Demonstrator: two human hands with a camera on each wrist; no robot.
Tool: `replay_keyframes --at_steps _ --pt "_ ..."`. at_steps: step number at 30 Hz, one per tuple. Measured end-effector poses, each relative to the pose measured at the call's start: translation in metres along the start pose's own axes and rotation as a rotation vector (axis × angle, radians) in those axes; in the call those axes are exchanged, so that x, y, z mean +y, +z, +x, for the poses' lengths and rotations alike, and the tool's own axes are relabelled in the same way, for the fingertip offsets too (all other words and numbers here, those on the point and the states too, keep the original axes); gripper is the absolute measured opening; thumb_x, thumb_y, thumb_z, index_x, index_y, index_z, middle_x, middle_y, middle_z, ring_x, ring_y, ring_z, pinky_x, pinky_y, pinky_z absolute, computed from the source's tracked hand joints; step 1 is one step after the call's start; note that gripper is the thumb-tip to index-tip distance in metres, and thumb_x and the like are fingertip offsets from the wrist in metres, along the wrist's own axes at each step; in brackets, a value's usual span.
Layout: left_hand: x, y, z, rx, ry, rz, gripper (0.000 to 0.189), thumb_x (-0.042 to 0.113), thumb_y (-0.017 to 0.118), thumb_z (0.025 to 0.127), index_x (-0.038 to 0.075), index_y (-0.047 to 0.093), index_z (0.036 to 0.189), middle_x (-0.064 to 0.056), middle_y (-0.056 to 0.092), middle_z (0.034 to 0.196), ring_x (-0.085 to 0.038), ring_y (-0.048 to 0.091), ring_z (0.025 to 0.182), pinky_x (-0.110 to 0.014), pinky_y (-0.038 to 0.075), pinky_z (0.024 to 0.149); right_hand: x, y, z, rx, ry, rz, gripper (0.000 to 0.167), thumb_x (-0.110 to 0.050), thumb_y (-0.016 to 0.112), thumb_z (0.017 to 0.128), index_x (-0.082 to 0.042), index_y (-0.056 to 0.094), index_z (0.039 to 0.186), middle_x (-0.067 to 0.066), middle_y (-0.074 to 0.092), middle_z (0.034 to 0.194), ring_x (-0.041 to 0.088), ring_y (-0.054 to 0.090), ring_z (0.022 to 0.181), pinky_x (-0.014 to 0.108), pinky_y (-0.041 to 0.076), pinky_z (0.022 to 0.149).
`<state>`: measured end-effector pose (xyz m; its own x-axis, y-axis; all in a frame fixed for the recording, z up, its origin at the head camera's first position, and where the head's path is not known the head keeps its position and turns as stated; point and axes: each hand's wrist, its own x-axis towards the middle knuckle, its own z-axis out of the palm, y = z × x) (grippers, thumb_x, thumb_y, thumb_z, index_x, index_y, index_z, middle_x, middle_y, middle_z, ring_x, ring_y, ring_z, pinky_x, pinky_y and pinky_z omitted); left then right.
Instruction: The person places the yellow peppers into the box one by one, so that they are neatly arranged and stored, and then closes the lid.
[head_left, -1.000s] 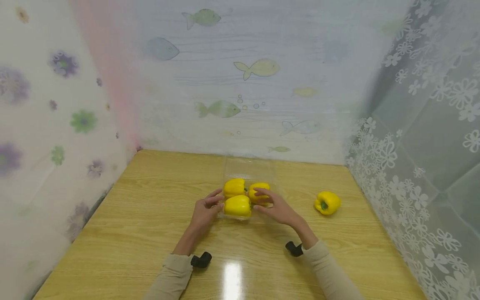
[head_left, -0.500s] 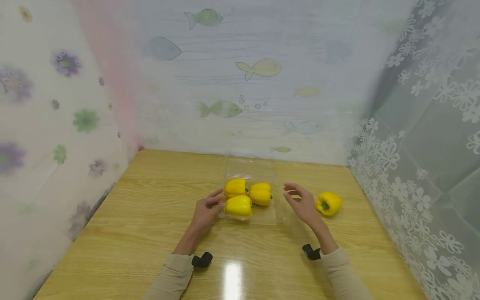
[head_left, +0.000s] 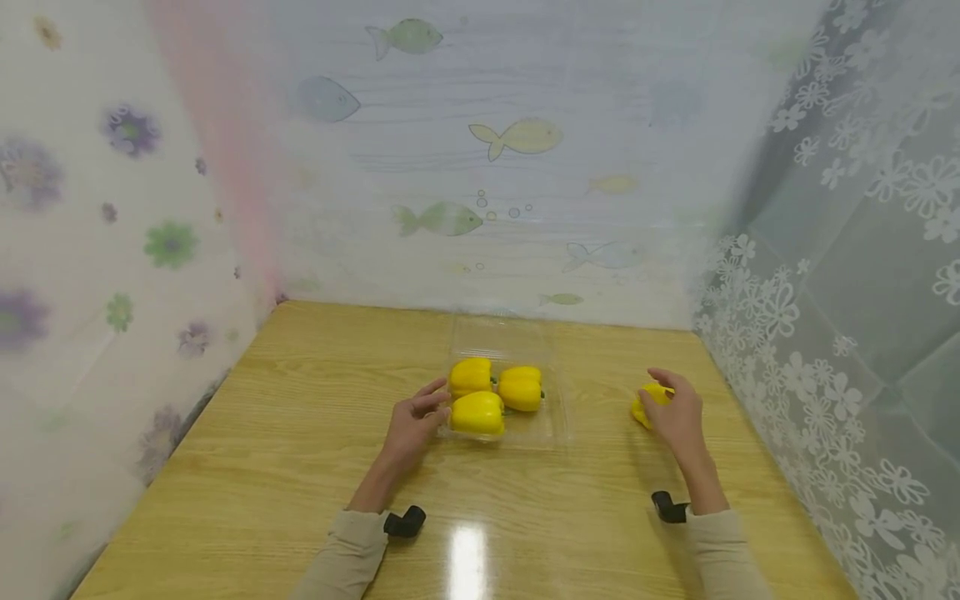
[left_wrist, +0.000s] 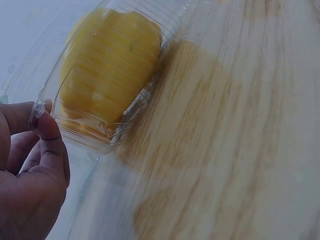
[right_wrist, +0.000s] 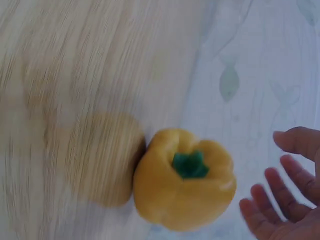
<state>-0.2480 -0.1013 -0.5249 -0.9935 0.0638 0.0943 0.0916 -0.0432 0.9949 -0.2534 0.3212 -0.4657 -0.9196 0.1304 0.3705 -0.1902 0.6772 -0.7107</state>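
Note:
In the head view, a clear plastic clamshell container point(head_left: 542, 429) lies with its lid point(head_left: 498, 335) folded back. Three yellow bell peppers sit in it: a front one point(head_left: 477, 413), a back left one point(head_left: 470, 377) and a right one point(head_left: 521, 389). My left hand point(head_left: 408, 429) pinches the container's left rim between thumb and fingers, as the left wrist view shows. A fourth yellow bell pepper point(right_wrist: 185, 190) with a green stem rests on the table. My right hand point(head_left: 678, 421) hovers over this pepper, thumb and fingers spread and apart from it in the right wrist view.
The wooden table point(head_left: 300, 467) ends at a fish-printed curtain point(head_left: 480, 167) behind the container. Flower-printed sheets stand at the left point(head_left: 120, 250) and right point(head_left: 847, 350). A black wrist camera mount sits at each sleeve cuff.
My right hand has let go of the right pepper in the container and moved rightward to the lone pepper. My left hand has stayed at the container's rim.

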Motion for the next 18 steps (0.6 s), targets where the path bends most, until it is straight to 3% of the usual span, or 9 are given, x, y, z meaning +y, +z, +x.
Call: replay_keyframes --at_steps 5,10,13,18 --pt "-0.001 0.0 0.001 0.0 0.005 -0.002 0.031 0.001 0.068 0.095 -0.007 0.068 0.125 -0.01 0.052 0.152 -0.026 0.053 0.114 -0.014 0.047 0.082 0.01 -0.016 0.0 -0.085 0.142 -0.177 0.058 -0.013 0.068 0.097 0.017 0.044 0.141 0.041 0.042 0.142 0.057 0.034 0.134 0.067 0.029 0.111" --pt "0.0 0.0 0.0 -0.001 0.008 0.001 0.03 0.001 0.067 0.095 -0.007 0.069 0.124 -0.01 0.052 0.152 -0.026 0.054 0.111 -0.014 0.048 0.079 0.016 -0.025 0.0 -0.215 0.295 -0.204 0.083 -0.028 0.064 0.1 0.023 0.02 0.149 0.048 0.027 0.147 0.061 0.027 0.137 0.068 0.029 0.112" --pt "0.0 0.0 0.0 -0.001 0.007 0.0 0.03 0.001 0.068 0.095 -0.007 0.069 0.124 -0.01 0.052 0.152 -0.025 0.055 0.11 -0.014 0.048 0.079 0.019 -0.027 0.0 -0.253 0.314 -0.163 0.083 -0.029 0.061 0.102 0.023 0.016 0.15 0.049 0.026 0.148 0.061 0.03 0.136 0.066 0.033 0.11" --pt "0.002 0.0 -0.001 0.005 0.0 0.001 0.031 0.0 0.067 0.095 -0.008 0.068 0.125 -0.011 0.051 0.153 -0.024 0.053 0.11 -0.014 0.047 0.079 0.027 -0.025 0.0 -0.274 0.27 -0.08 0.072 -0.022 0.056 0.105 0.02 0.02 0.151 0.045 0.025 0.152 0.06 0.033 0.136 0.064 0.038 0.109"
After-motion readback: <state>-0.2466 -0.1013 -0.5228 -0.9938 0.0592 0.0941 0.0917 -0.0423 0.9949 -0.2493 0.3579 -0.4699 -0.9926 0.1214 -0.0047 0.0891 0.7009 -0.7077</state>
